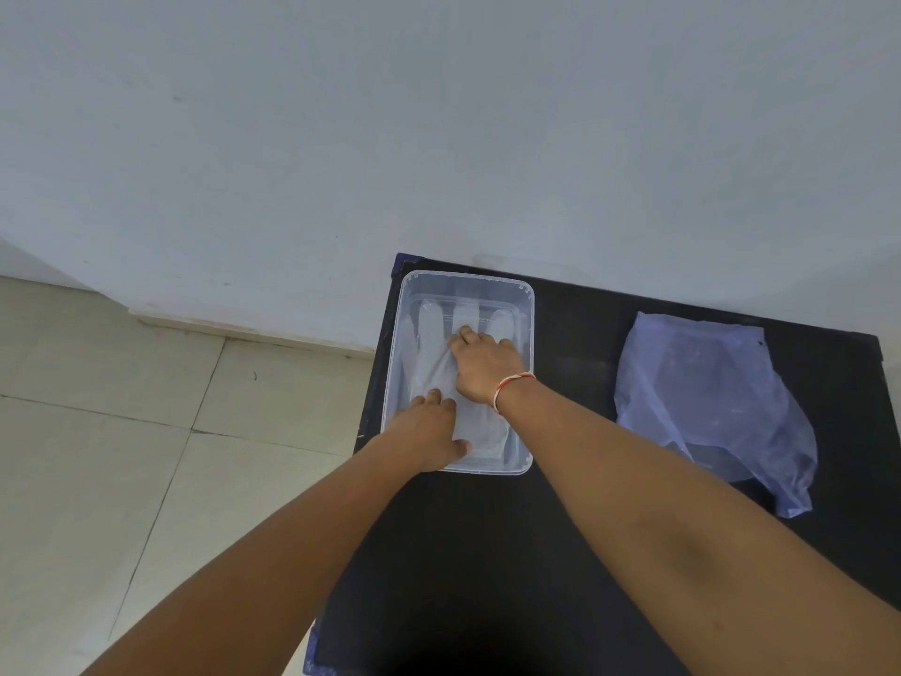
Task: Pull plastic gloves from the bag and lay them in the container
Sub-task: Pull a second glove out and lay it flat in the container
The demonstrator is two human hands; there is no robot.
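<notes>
Flattening glove [434, 368] in container [529, 304], frame centre.
Both hands — left hand [431, 431], right hand [482, 365] — fingers spread flat, gripping nothing; press outward, keep edges inside.

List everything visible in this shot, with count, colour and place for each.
Container: one, clear plastic, left part of the table.
Plastic gloves: count unclear, translucent white, lying flat in the container.
Bag: one, translucent bluish, on the table right of the container.
Table: one, black, against the wall.
Wall: white, behind the table.
Floor: pale tiles, left of the table.
Bracelet: one, red and white, on the right wrist.
Left hand: flat on the gloves, near end of the container.
Right hand: flat on the gloves, mid-container.
</notes>
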